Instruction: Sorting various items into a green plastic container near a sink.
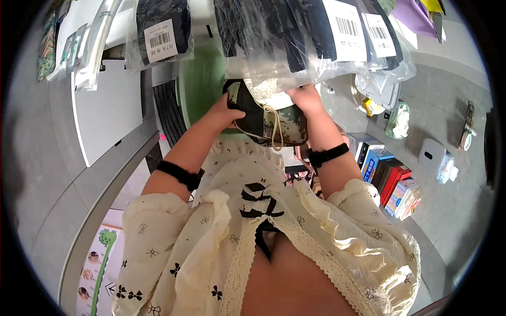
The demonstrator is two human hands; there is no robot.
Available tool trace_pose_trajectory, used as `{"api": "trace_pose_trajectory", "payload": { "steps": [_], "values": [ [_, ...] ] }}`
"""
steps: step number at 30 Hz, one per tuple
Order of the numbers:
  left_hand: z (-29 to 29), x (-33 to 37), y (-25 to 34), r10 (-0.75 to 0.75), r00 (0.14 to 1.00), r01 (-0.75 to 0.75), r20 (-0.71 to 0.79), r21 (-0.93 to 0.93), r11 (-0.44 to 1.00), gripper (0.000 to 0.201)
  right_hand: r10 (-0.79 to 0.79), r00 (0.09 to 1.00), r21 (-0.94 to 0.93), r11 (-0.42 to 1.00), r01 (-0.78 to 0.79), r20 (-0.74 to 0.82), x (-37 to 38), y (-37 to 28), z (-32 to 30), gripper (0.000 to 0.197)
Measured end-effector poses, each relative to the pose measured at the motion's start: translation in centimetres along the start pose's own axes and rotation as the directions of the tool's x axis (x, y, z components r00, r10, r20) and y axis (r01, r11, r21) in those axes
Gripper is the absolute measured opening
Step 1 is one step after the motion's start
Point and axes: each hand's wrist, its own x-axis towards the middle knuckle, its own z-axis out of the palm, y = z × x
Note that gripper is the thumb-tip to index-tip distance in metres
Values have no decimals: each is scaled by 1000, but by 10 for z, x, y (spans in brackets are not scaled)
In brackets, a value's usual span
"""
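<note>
Okay, mid-handling, I'd judge: the camouflage cloth item is up in both my hands, out of any wrapper and not set down. Hat or pouch, can't tell. It's in front of my dress, just below the bagged clothes, with the green plastic surface behind it on the left.

My left hand grips its left side, thumb on the near face, other fingertips mostly hidden. My right hand is closed on the upper right edge, most fingers out of sight behind. Done so far: it's picked up and held partly spread, pale patterned part showing on top. Left, my guess: settling its shape and the cream cord, which hangs loose in a loop, then letting go.

Counts: one camouflage item, one cord. Bagged dark garments: at least three, one apart on the left, the rest bunched; overlap stops an exact number. Barcode labels: three visible. Black forearm straps: two, one per arm. Purple folder-like sheet: one. Books: several, not countable.
</note>
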Motion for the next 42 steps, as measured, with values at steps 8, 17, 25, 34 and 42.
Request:
{"api": "trace_pose_trajectory", "payload": {
  "steps": [8,17,25,34,42],
  "values": [
    [2,2,-21,222,936,-62,-273,493,868,89,-119,991,144,984,109,62,-46,-55,-18,69],
    [2,35,-40,204,899,-10,-389,447,895,79,-187,982,-390,904,175,6,-43,-48,-5,49],
    [7,24,-21,181,937,-38,-299,428,903,71,270,952,-508,846,-163,144,-32,-89,2,74],
    [-2,46,-44,286,875,-122,-391,394,911,73,316,922,-551,821,-148,225,-15,-81,13,83],
    [-10,54,-48,206,934,-103,-291,333,937,74,340,894,-291,922,-255,293,0,-66,18,74]
  ]
}}
